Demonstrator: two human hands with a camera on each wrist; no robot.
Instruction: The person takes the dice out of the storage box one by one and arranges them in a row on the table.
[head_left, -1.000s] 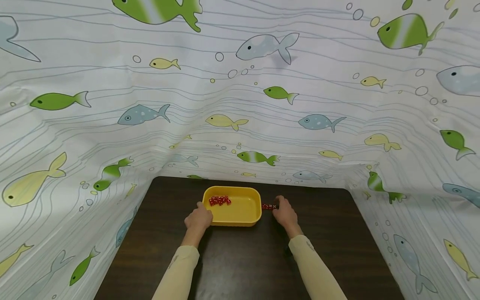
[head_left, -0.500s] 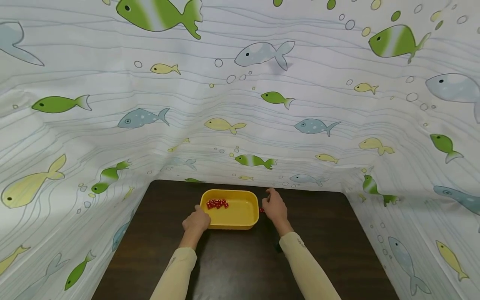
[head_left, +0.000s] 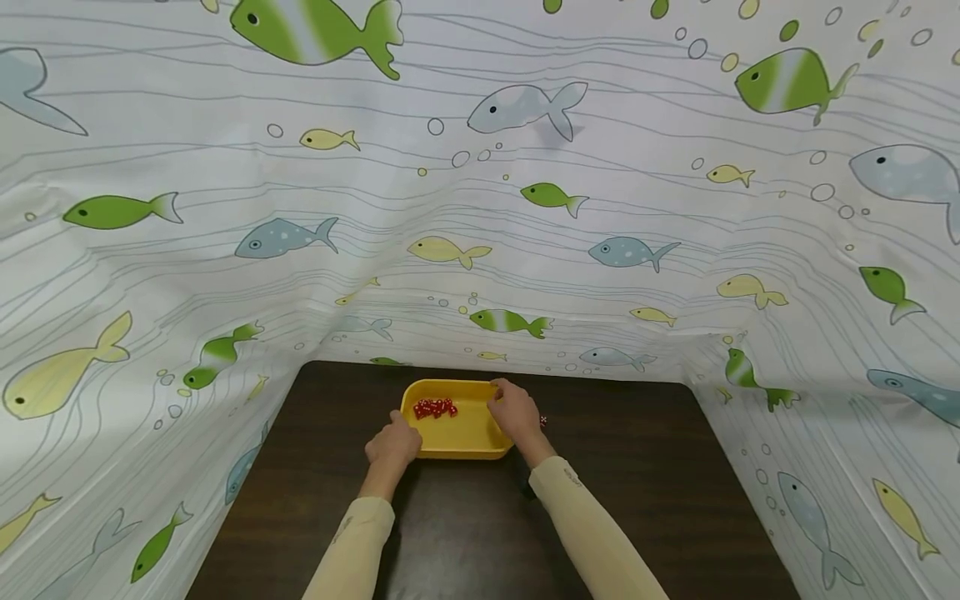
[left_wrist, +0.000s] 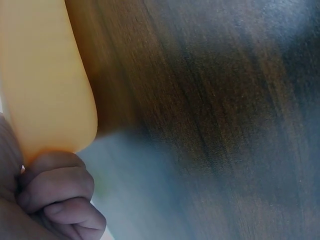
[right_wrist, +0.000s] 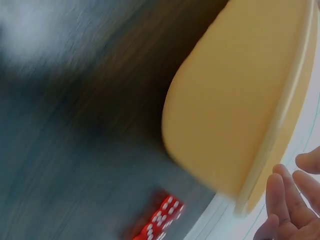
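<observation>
Plainly, the fingers of the left hand (head_left: 393, 437) were curled, gripping the left end of the yellow tray (head_left: 468, 432); the left wrist view showed them bunched against the tray's outer wall. The fingers of the right hand (head_left: 517, 412) reached over the tray's right end, and in the right wrist view they looked nearly straight, their tips close to one another with small gaps between some of them. Whether they pinched anything I could not tell, since the space behind them was hidden.

Inside the tray, a cluster of red dice (head_left: 435, 407) with white pips lay toward the left end. Outside it, a short row of red dice (right_wrist: 161, 220) rested just beside the right end, apart from the wall; from the head, most of that row was hidden, with one die (head_left: 543, 422) showing past the right hand.

The tray sat upright on the dark wood-grain table (head_left: 465, 517), near its far edge. Pale cream sleeves (head_left: 348, 542) covered both forearms, which came in from the near side. Beyond the table and along both its sides hung a white sheet (head_left: 390, 179) printed with green, yellow and blue fish, bubbles and thin wavy lines.
</observation>
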